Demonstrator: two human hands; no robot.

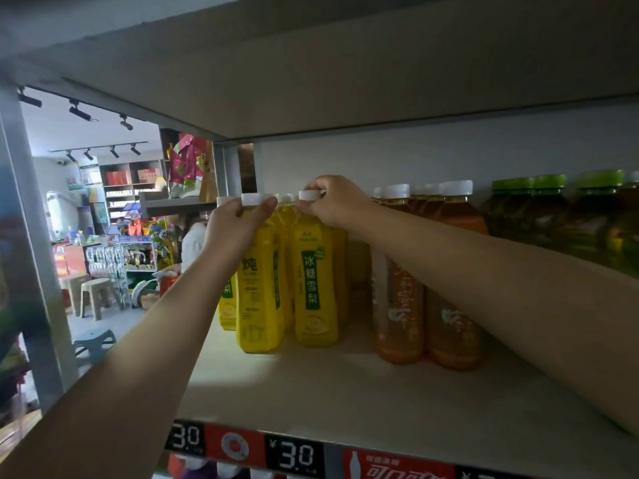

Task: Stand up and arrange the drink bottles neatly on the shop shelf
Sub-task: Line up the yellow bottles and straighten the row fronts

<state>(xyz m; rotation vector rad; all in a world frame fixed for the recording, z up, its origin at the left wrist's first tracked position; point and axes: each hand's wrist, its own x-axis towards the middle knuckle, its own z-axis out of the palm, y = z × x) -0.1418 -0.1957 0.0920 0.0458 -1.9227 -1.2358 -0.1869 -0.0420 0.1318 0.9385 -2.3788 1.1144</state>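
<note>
Bottles of yellow pear drink stood upright at the left end of the shop shelf (345,392). The front-left yellow bottle (259,288) was gripped at its neck, just under the white cap, by the left hand (238,219). The yellow bottle beside it (314,281) was pinched at its white cap by the curled fingers of the right hand (335,202). Orange tea bottles (425,288) were ranged just to the right, green-capped bottles (553,216) beyond them. Price tags (294,454) were fixed along the shelf's front edge.
</note>
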